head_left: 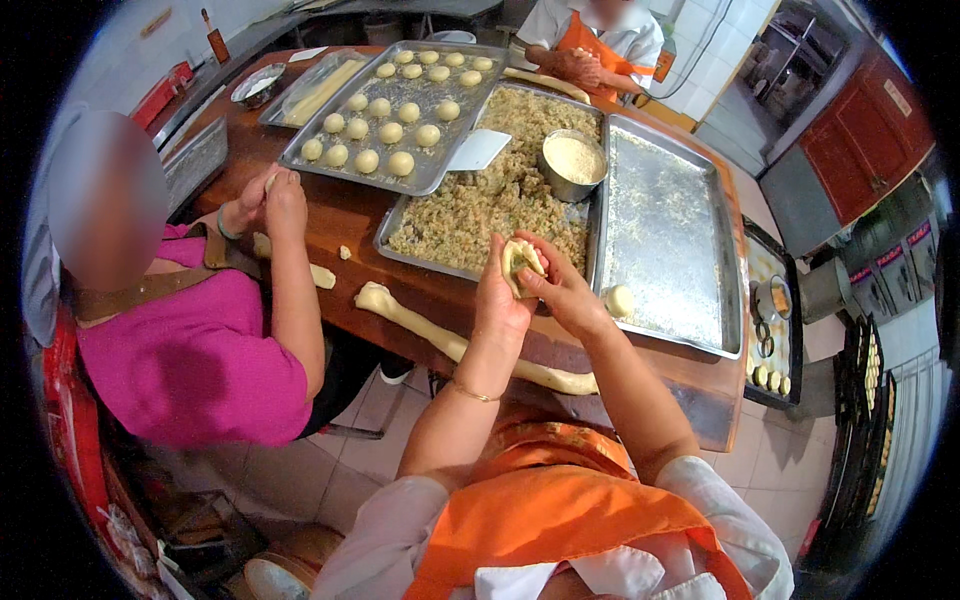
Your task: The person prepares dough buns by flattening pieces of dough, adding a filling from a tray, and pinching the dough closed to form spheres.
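Observation:
My left hand [503,300] cups a flattened piece of dough [514,258] with greenish-brown filling showing in its open middle. From the other side my right hand [568,288] closes its fingers and thumb around the dough's edge. Both hands are just over the near edge of a metal tray spread with chopped filling [490,222]. A metal bowl of pale crumbs [573,165] sits in that filling. To the right, one round dough ball [619,300] lies in the near left corner of a large metal tray [668,225]. Below my hands, a long dough roll [430,330] lies along the table's near edge.
A metal tray [440,116] with several dough balls stands at the back left, a white scraper [480,150] at its corner. A person in a pink top [200,340] works at left; another in an orange apron [590,50] sits across. A black tray [786,396] stands right.

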{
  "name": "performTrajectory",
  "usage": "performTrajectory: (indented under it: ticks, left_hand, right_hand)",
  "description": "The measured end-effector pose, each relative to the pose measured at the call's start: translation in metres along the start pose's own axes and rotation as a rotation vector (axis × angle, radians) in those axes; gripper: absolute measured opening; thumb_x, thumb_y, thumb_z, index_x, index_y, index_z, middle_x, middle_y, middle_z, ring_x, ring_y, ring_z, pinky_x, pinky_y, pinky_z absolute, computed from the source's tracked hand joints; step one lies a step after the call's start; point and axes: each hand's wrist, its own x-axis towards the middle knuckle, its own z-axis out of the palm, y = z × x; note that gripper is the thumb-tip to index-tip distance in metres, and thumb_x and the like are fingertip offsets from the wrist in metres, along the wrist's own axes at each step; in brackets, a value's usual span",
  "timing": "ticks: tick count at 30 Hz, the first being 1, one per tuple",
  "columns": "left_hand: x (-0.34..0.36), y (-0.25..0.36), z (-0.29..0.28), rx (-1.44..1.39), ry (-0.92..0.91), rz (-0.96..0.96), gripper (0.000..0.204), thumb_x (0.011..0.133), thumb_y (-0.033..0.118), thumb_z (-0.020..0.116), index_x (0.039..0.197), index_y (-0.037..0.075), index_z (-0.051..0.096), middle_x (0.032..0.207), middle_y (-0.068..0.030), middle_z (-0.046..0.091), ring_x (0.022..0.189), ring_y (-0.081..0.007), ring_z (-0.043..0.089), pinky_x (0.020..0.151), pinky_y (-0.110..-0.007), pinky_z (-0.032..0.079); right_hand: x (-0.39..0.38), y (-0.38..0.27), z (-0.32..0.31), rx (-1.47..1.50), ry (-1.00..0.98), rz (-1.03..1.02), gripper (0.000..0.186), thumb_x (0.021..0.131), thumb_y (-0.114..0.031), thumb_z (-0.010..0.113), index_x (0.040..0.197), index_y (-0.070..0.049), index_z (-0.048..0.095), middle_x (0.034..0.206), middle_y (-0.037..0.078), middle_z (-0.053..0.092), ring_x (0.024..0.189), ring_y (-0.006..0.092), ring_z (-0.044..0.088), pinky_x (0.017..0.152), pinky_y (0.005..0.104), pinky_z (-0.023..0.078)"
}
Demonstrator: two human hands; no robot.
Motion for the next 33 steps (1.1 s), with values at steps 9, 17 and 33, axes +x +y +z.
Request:
performTrajectory:
  ticks: [9, 17, 33]
  left_hand:
    - [-0.015, -0.009, 0.002, 0.252, 0.062, 0.151, 0.035, 0.101, 0.044, 0.059, 0.102, 0.009, 0.059, 0.089, -0.0027, 0.060, 0.077, -0.0143, 0.062, 0.068, -0.030, 0.056]
    - [-0.032, 0.007, -0.003, 0.077, -0.137, -0.006, 0.047, 0.105, 0.041, 0.045, 0.130, 0.003, 0.059, 0.125, -0.0143, 0.065, 0.104, -0.0282, 0.068, 0.079, -0.034, 0.061]
    - [-0.061, -0.011, -0.003, 0.132, -0.056, -0.089, 0.031, 0.103, 0.028, 0.045, 0.105, 0.004, 0.065, 0.098, -0.0100, 0.070, 0.091, -0.0271, 0.069, 0.086, -0.044, 0.059]
  right_hand:
    - [-0.005, 0.026, 0.019, -0.460, 0.244, -0.151, 0.044, 0.100, -0.009, 0.053, 0.142, -0.004, 0.046, 0.129, 0.010, 0.059, 0.114, 0.0191, 0.058, 0.098, 0.0320, 0.047]
    - [-0.033, -0.011, 0.003, 0.181, 0.108, 0.030, 0.065, 0.098, -0.016, 0.061, 0.156, -0.020, 0.032, 0.148, 0.007, 0.045, 0.132, 0.0232, 0.047, 0.108, 0.0378, 0.041]
    - [-0.071, -0.038, 0.026, -0.900, 0.180, -0.326, 0.084, 0.073, -0.006, 0.079, 0.149, -0.010, 0.042, 0.152, 0.017, 0.039, 0.145, 0.0373, 0.035, 0.117, 0.0451, 0.033]
